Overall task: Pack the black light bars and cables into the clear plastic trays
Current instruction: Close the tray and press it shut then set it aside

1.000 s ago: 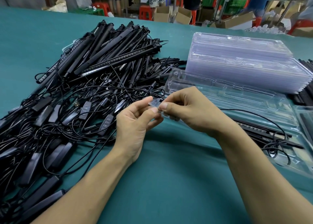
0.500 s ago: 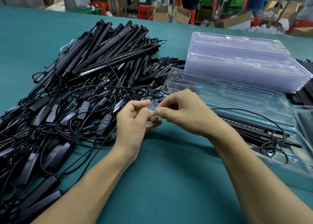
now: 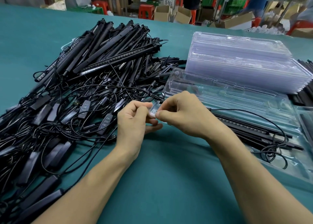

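I see the teal cloth-covered table [image 3: 160, 181] carrying a sprawling heap of black light bars and tangled cables [image 3: 94, 74] on its left. To the right stands a tall stack of clear plastic trays [image 3: 240, 63]. In front of it a single clear moulded tray [image 3: 228, 95] lies partly over a filled clear tray [image 3: 288, 162] holding a bar and cable. My left hand [image 3: 133, 122] and right hand [image 3: 183, 115] both pinch the single tray's near-left corner, thumbs and fingers curled.
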